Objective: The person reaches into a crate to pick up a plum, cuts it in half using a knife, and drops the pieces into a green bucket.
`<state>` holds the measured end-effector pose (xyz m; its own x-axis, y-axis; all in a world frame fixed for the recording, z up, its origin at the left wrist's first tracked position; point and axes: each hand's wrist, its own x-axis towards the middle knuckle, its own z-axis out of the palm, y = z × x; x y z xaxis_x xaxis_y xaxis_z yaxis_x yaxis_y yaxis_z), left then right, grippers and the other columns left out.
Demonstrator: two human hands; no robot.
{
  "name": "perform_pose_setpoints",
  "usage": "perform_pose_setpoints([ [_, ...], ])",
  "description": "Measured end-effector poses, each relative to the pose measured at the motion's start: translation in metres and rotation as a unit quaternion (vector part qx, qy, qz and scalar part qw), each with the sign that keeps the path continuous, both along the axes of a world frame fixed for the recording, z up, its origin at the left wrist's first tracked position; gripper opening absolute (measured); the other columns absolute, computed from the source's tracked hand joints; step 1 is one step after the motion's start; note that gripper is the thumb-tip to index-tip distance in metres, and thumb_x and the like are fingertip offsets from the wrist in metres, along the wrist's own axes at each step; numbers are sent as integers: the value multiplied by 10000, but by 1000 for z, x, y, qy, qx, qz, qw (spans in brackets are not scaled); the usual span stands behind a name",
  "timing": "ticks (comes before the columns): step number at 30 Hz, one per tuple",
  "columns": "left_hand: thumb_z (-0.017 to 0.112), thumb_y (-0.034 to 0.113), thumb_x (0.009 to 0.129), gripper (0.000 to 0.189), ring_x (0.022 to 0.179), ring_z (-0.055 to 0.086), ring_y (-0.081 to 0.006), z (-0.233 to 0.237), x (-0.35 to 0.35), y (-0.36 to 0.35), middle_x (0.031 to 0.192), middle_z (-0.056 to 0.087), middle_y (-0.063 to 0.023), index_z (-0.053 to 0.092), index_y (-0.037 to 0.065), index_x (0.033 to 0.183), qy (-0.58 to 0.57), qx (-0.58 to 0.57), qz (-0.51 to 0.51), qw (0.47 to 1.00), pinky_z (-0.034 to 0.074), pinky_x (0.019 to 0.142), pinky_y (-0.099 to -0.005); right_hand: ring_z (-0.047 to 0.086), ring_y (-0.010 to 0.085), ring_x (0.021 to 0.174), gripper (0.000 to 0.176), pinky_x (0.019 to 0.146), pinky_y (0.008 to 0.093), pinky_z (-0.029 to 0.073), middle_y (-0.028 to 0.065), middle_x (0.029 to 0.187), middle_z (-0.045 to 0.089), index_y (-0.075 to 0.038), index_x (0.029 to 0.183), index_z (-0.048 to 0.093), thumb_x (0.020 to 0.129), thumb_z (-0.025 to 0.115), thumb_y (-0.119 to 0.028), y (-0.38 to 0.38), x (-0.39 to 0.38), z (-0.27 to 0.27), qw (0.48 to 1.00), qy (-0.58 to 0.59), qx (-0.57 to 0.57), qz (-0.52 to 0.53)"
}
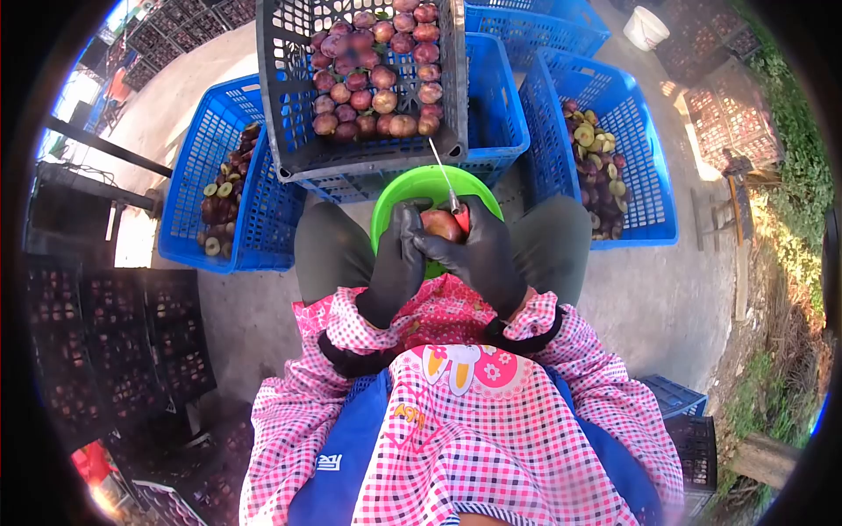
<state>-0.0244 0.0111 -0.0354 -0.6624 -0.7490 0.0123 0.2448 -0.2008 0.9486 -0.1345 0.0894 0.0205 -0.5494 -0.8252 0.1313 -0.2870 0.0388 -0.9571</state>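
Centre: black-gloved left grip (400,259) and right grip (488,251) are holding one round red plum (442,226); right's also clutching one red-handled metal tool (456,205).

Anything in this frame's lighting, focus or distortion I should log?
Head view: strong fisheye curvature, black corners; white glare at upper left, bright sun on the foliage at right; stacked crates at left sunk in shadow; a blurred smudge over some plums; left hand and right hand read clearly.

Gloves (405,250) are black, knife handle (464,218) red, bucket (383,210) straight-up lime, sleeves (303,412) pink gingham, crate (351,159) black, plums (428,72) by its right edge purplish-red.
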Motion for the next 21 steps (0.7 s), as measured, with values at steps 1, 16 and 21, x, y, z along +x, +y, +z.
perform_pose_setpoints([
  [1,328,363,1071,431,945,557,-129,6,0,-1,1041,574,-86,514,-4,1197,0,0,-1,1000,469,839,-287,631,172,837,598,748,331,512,132,958,641,15,1066,569,707,868,-359,0,5,3,1000,0,0,-1],
  [16,546,282,977,331,722,605,-126,-25,11,-22,851,607,-78,548,53,1215,68,277,-447,848,497,671,-272,625,183,654,298,583,313,496,57,818,625,-58,956,586,839,717,-299,3,-25,7,980,-53,-82,176],
  [21,377,462,1023,547,782,638,-191,65,-7,-7,1026,644,-136,496,3,1296,85,471,-93,873,529,740,-321,609,79,797,200,664,231,504,28,894,645,-19,1083,599,939,598,-158,0,-38,2,934,-352,-51,34],
])
